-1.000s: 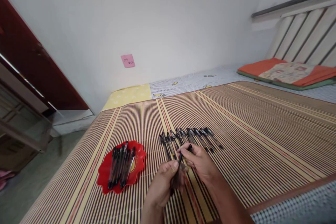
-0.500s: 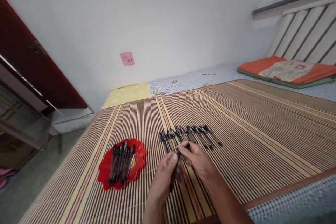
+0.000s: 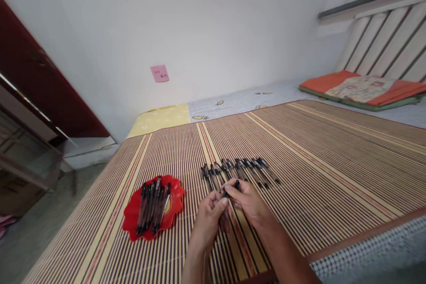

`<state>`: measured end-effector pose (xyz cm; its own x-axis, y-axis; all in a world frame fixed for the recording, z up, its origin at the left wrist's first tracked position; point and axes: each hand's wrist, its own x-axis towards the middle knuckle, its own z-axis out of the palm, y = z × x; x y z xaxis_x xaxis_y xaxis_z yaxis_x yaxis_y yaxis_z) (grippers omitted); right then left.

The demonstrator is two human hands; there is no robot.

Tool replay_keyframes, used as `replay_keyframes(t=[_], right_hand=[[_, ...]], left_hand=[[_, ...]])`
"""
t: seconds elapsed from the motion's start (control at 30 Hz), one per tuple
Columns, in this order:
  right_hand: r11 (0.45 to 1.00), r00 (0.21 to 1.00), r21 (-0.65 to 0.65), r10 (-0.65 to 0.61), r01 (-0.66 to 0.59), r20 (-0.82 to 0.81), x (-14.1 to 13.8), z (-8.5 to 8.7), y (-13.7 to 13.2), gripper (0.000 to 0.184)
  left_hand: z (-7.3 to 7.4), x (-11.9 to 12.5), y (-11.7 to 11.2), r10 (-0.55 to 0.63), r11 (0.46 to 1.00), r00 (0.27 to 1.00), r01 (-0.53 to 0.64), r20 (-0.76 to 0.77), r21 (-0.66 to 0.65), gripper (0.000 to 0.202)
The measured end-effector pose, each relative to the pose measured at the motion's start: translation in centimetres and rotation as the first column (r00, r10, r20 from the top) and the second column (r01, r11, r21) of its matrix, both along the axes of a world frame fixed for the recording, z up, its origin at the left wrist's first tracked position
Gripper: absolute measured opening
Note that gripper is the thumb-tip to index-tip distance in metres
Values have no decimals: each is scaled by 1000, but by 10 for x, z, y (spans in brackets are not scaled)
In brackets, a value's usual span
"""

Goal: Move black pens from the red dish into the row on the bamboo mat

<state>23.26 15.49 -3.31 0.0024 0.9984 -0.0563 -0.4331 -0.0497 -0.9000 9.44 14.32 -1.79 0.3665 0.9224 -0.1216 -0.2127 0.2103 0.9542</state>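
Note:
My left hand (image 3: 209,214) and my right hand (image 3: 244,197) meet above the mat at the front centre, both with bent fingers closed round a black pen (image 3: 237,184). One dark end of it shows above my right hand, and another dark bit shows between the fingertips. The rest is hidden by the hands. Just beyond them, several capped pens (image 3: 254,171) with clear barrels lie side by side in a slanting row. To the left, a red scalloped plate (image 3: 130,217) holds a bundle of similar pens (image 3: 151,206).
A striped bamboo mat (image 3: 316,164) covers the bed. Folded orange and floral cloth (image 3: 362,88) lies at the far right by the slatted headboard (image 3: 389,40). A pink note (image 3: 159,73) is stuck to the wall. At left stand a dark red door (image 3: 43,75) and a carton (image 3: 20,195).
The dark length that showed below my left hand is out of sight now. My left fingers have shifted slightly up around the pen. The row and the plate have stayed in place.

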Motion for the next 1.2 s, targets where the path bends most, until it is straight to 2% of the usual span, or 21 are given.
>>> replay_keyframes(t=[0.1, 0.17, 0.3, 0.53, 0.67, 0.73, 0.8, 0.9, 0.97, 1.0, 1.03, 1.1, 1.2], right_hand=[[1000, 999, 3, -21, 21, -29, 4, 3, 1, 43], [999, 998, 6, -32, 33, -61, 8, 4, 1, 43], [999, 995, 5, -53, 54, -84, 13, 4, 2, 40], [1000, 1000, -10, -15, 16, 20, 10, 5, 0, 41], [993, 982, 25, -118, 116, 150, 6, 6, 1, 37], [981, 972, 32, -192, 189, 132, 7, 8, 2, 35], [947, 945, 18, -321, 321, 61, 14, 11, 4, 34], [812, 810, 9, -581, 583, -81, 35, 16, 6, 32], [724, 711, 3, -677, 690, -191, 50, 17, 6, 35], [709, 689, -2, -687, 706, -229, 55, 16, 6, 38], [716, 693, -7, -678, 698, -246, 58, 15, 5, 38], [769, 752, -10, -627, 639, -206, 53, 13, 5, 35], [841, 839, -17, -541, 541, -64, 33, 10, 6, 36]], left_hand=[[-2, -1, -1, -138, 988, 990, 140, 24, -66, 40], [-3, -2, -2, -187, 976, 980, 192, 60, -98, 43], [-3, -1, -2, -161, 981, 981, 171, 106, -95, 42], [1, -1, -1, -125, 983, 987, 137, 106, -120, 40], [2, 0, -2, -113, 985, 990, 123, 83, -122, 41], [2, -2, -2, -136, 983, 989, 141, 51, -121, 42], [1, -7, -1, -184, 978, 983, 181, -24, -103, 42], [2, -18, 1, -225, 974, 958, 219, -178, -55, 41], [5, -23, 2, -165, 986, 956, 164, -242, -26, 40], [7, -24, 3, -114, 993, 961, 114, -251, -15, 41], [9, -24, 4, -55, 998, 967, 57, -247, -2, 42], [13, -22, 5, 41, 999, 977, -38, -212, 21, 44], [13, -14, 6, 81, 997, 982, -78, -169, 27, 46]])
